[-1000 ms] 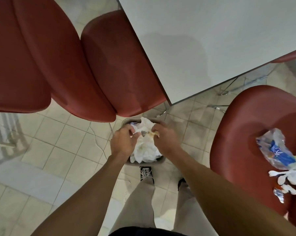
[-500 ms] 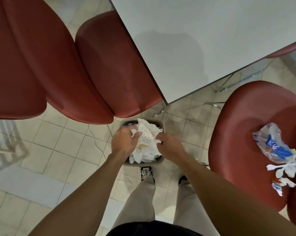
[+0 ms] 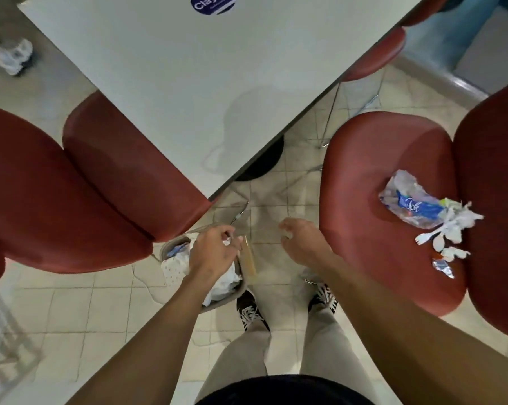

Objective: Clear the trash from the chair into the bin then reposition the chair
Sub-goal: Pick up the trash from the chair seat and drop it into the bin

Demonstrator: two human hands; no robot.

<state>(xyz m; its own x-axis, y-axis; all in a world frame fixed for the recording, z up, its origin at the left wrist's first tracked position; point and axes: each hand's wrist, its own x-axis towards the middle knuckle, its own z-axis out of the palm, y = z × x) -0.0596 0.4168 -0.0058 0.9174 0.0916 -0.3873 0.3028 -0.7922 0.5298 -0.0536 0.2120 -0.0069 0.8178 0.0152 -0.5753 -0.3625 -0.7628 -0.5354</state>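
The left hand (image 3: 214,249) hovered over the bin (image 3: 170,249), fingers curled, empty; the right hand (image 3: 301,244) hung open. Next, probably, gathering the wrapper (image 3: 413,204) from the chair (image 3: 372,182).

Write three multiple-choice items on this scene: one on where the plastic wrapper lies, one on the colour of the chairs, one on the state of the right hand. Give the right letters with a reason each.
1. Where does the plastic wrapper lie?
A. in the bin
B. on the seat of the chair at right
C. on the table

2. What colour are the chairs?
A. red
B. green
C. black

3. What is the state of the right hand?
A. gripping a fork
B. pressed flat on the table
C. empty, fingers loosely curled, over the floor

Answers:
1. B: the wrapper rests on the right chair seat, with white plastic cutlery beside it.
2. A: every seat in view is red.
3. C: the right hand holds nothing and hangs over the tiles between the bin and the chair, while the left hand is over the bin.
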